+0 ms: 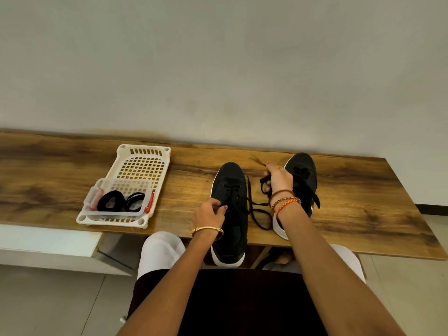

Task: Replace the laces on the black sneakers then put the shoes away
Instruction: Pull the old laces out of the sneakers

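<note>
Right hand [277, 177] clenched around a bunched loop of black lace [260, 210], raised between the two shoes, frayed tip poking out above the knuckles. Left hand [209, 212] pinching at the eyelet rows of the left sneaker [230, 202], bracing it against the pull. Slack lace trailing across the wooden tabletop [351, 190] between the shoes. Right sneaker [301, 175] just behind the right wrist, its own laces hanging loose over the side.

Likely trouble: a hard tug with a weak brace, dragging the left sneaker, heel already overhanging the near edge, off the table. Frayed tip apt to snag in an eyelet. Trailing slack apt to tangle with the right sneaker's loose laces. Replacement laces [121, 202] coiled in a clear container [90, 198] on the cream basket tray [143, 151], well apart to the left.
</note>
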